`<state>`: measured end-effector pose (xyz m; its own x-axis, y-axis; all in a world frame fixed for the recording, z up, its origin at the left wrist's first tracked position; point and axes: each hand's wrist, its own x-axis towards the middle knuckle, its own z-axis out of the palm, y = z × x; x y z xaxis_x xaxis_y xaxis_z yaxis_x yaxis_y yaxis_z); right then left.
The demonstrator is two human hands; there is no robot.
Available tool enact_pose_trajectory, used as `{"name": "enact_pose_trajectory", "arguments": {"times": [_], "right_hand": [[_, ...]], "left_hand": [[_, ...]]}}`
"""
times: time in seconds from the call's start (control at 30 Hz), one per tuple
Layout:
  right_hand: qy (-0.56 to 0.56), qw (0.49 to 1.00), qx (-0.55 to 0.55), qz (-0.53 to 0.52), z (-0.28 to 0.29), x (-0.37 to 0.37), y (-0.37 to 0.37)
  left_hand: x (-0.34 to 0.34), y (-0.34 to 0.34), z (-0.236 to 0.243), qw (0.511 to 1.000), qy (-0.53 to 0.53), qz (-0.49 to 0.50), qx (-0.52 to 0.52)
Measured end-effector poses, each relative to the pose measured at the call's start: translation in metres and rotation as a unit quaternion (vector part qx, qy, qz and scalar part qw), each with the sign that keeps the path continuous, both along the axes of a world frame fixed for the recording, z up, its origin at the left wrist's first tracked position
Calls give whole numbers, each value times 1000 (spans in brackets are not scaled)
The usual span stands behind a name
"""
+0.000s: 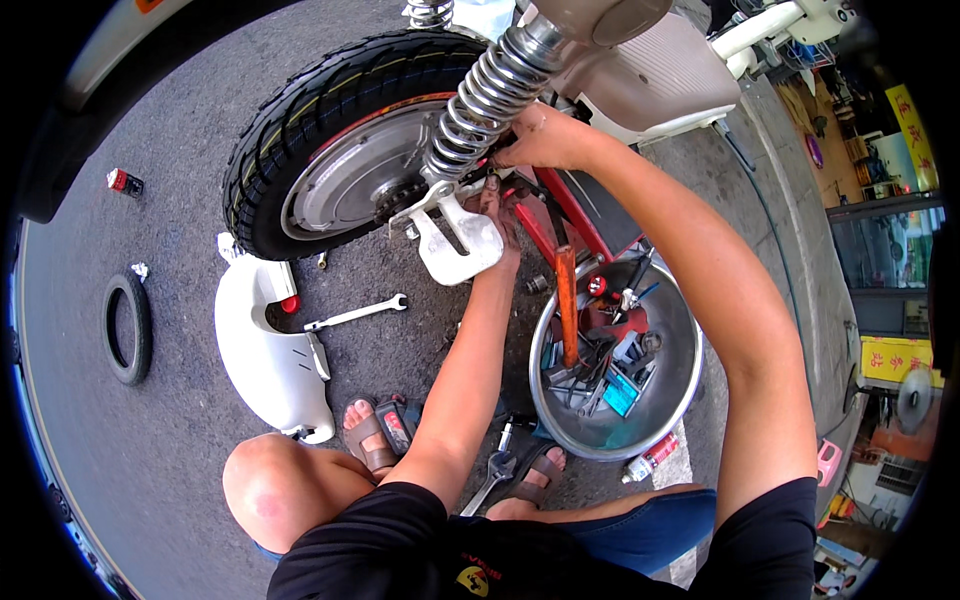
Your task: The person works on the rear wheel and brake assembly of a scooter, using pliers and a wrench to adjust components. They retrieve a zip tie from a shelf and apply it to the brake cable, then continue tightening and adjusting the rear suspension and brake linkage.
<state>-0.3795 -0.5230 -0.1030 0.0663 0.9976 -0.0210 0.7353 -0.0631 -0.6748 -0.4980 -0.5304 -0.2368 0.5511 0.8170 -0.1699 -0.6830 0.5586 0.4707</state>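
Observation:
Both hands reach in at the wheel of a scooter, beside its chrome coil-spring shock absorber (483, 98). My left hand (499, 212) is raised behind the white slotted bracket (455, 240), its darkened fingers bent around something I cannot make out. From the right, my right hand (540, 138) comes in behind the lower spring. Its fingers are closed near some red and dark parts just above the left hand; what they grip is hidden. Left of the hands is the wheel with its black treaded tyre (262, 130) and grey metal hub (345, 190).
A metal basin (690, 385) of tools, with an orange-handled hammer (567, 300), stands by a red jack-like frame (580, 215). Around my feet lie a white fender (250, 345), an open-ended wrench (357, 313), an adjustable wrench (490, 480) and a spray can (650, 458). Farther left lies a small tyre (126, 330).

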Motion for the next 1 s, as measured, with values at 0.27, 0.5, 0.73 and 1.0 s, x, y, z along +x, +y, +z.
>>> {"name": "enact_pose_trajectory", "arguments": {"times": [0.27,0.5,0.73,1.0], "right_hand": [[29,999,17,5,-6,0,2],[22,999,23,2,-5,-2,3],[45,998,28,18,-11,5,1],[79,997,16,14,-15,8,1]], "left_hand": [[-1,1,1,1000,-6,8,3],[-2,2,-5,999,48,7,-22],[-6,-2,9,999,38,-10,6],[1,-3,18,997,56,56,-14]]}}
